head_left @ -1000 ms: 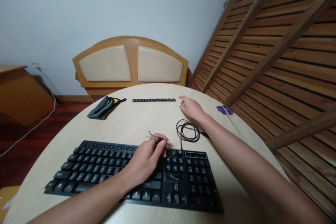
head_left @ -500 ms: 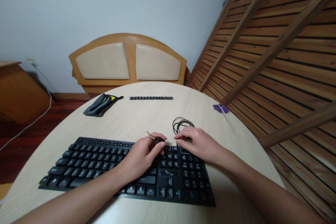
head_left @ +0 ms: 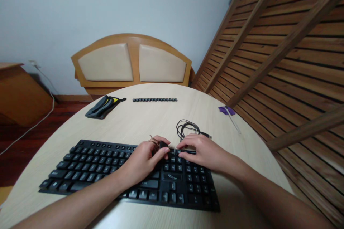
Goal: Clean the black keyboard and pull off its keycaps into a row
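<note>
A black keyboard (head_left: 107, 164) lies across the front of the round table. My left hand (head_left: 146, 154) is above its upper middle, thumb and fingers pinched on a small black block (head_left: 163, 144) with thin wire-like ends; its exact kind is unclear. Just to the right, my right hand (head_left: 199, 148) rests at the keyboard's top edge above the number keys. Its thumb and forefinger are a little apart, and I make out nothing held between them. Behind that hand, a coiled black cable (head_left: 185, 125) lies on the table, its plug (head_left: 206, 135) showing.
Toward the back of the table (head_left: 150, 118) is a row of small black keycaps (head_left: 155, 100). Left of it lies a grey, black and yellow glove-like item (head_left: 103, 108). A purple cloth (head_left: 227, 110) with a thin light stick (head_left: 233, 120) sits near the right edge, by wooden slats (head_left: 282, 61).
My right hand has turned slightly and its thumb has moved down, showing the cable's plug behind it. The black block in my left hand stands a little more upright.
</note>
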Available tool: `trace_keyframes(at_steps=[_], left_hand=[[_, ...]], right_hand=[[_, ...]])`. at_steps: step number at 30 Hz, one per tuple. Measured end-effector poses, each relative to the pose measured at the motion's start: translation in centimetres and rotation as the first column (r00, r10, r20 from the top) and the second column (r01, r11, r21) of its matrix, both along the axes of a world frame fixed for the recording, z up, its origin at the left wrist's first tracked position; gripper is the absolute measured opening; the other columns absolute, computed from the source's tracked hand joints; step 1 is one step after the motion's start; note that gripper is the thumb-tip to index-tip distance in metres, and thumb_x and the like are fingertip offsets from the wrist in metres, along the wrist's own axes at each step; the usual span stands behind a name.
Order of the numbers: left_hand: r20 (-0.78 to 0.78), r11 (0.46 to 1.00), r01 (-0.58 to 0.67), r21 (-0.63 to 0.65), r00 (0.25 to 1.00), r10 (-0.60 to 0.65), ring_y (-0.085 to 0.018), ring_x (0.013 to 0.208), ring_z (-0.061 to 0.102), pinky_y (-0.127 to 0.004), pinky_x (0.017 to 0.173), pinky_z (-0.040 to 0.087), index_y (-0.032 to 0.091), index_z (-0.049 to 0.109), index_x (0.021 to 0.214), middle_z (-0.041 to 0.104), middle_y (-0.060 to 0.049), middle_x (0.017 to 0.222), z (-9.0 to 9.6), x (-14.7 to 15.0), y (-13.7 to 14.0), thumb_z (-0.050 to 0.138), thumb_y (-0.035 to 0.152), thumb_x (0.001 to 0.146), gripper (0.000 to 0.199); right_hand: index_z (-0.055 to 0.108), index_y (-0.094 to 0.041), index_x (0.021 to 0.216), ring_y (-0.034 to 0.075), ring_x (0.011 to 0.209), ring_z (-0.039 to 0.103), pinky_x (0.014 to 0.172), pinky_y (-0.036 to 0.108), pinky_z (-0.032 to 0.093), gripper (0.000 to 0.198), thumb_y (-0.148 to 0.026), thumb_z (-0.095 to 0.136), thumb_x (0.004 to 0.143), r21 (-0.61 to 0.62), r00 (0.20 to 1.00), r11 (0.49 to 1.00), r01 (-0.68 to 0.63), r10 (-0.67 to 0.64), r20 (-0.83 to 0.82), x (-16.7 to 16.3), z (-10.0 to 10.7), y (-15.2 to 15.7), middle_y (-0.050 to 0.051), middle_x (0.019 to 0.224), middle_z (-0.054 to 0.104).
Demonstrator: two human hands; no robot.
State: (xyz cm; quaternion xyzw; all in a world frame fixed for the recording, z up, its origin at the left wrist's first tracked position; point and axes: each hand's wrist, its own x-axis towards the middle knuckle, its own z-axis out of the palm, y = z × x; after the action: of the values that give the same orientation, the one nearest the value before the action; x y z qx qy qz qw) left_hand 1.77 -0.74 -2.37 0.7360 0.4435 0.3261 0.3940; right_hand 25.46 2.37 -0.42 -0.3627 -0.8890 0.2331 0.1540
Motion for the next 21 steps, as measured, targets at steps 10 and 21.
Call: trace_keyframes(at_steps=[10,21], left_hand=[[-0.072,0.999,0.039,0.010,0.997,-0.038,-0.021,0.090,0.066,-0.035,0.087,0.049,0.020,0.068,0.076,0.072,-0.006,0.103,0.13,0.14,-0.11,0.051,0.036,0.097,0.031],[-0.096,0.998,0.049,0.039,0.994,-0.045,-0.021,0.091,0.066,-0.034,0.086,0.048,0.020,0.067,0.085,0.070,-0.005,0.106,0.35,0.02,-0.42,0.046,0.033,0.099,0.028]], right_hand=[[0.074,-0.023,0.101,0.018,0.090,0.065,0.082,0.031,0.047,0.015,-0.027,0.066,0.089,0.029,1.000,1.000,-0.003,0.003,0.010,-0.02,-0.10,-0.06,0.004,0.093,0.073],[0.075,-0.021,0.099,0.019,0.091,0.065,0.085,0.032,0.047,0.015,-0.027,0.066,0.088,0.066,0.999,0.997,0.040,-0.042,0.031,-0.48,-0.31,-0.33,0.004,0.093,0.073]])
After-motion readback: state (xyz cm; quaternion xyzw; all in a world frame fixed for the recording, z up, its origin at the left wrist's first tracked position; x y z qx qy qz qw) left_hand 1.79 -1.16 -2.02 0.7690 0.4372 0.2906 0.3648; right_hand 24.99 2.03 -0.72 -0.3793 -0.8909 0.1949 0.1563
